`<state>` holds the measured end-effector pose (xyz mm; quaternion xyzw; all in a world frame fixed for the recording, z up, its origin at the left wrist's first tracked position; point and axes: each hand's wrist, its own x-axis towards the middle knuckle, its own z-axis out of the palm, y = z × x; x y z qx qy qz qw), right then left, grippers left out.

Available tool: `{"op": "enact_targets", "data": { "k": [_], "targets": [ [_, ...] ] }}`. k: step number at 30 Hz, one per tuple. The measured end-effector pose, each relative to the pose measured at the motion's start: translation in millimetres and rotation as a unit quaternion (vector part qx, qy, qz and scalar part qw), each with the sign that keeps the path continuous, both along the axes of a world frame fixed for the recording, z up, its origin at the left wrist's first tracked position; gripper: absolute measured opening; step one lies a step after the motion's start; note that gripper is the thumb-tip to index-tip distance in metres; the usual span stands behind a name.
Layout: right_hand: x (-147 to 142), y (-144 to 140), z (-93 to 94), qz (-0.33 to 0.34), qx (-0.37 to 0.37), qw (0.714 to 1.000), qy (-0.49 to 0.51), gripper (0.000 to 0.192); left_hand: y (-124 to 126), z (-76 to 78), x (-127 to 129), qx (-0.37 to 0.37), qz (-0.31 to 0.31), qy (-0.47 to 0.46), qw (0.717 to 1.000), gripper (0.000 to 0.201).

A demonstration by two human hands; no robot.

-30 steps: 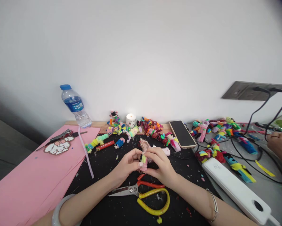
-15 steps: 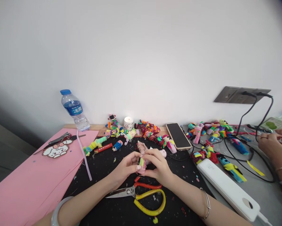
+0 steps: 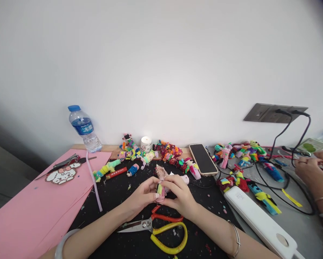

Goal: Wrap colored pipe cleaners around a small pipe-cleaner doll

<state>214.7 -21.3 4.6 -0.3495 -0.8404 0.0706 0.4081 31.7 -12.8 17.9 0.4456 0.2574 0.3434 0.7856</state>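
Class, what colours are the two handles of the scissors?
The nearer handle is yellow, the farther handle red; the head view shows both.

Held doll [image 3: 160, 198]: pink, with yellow-green and black patches. Scissors [image 3: 149, 225]: silver blades, one red handle, one yellow. Mat [image 3: 137, 244]: black, flecked with coloured scraps. Paper [image 3: 37, 212]: plain pink. Cut-out [image 3: 61, 177]: white, brown lines and edging, pink spots. Bottle [image 3: 83, 126]: clear, blue cap, blue label with white lettering. Fuzzy stem [image 3: 94, 182]: lilac. Tube [image 3: 116, 173]: red, pale lettering. Cup [image 3: 146, 145]: white, dark and red markings. Phone [image 3: 203, 159]: black screen, pale rim. Long device [image 3: 258, 217]: white, grey mark. Larger doll [image 3: 265, 198]: blue, yellow, black. Tag [image 3: 292, 197]: yellow. Tabletop at right [image 3: 307, 230]: grey. Socket plate [image 3: 264, 113]: grey-brown. Wall [image 3: 161, 72]: plain, whitish grey.
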Motion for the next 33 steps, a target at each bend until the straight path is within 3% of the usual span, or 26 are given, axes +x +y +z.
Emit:
{"op": "enact_targets", "data": {
  "k": [4,10,33],
  "targets": [
    [-2.0,-3.5,3.8,-0.011,-0.006,1.000,0.027,0.036,0.3,0.8,1.7,-0.037,0.008,-0.016,0.999,0.022],
    [-1.6,-11.9,1.5,-0.017,-0.004,0.999,0.036,0.010,-1.3,0.9,4.3,-0.069,0.033,-0.022,0.997,0.025],
    [2.4,-13.6,4.3,-0.009,-0.041,0.999,-0.005,0.005,4.1,-17.1,3.3,-0.025,0.035,0.001,0.999,0.030]
  ]
}}
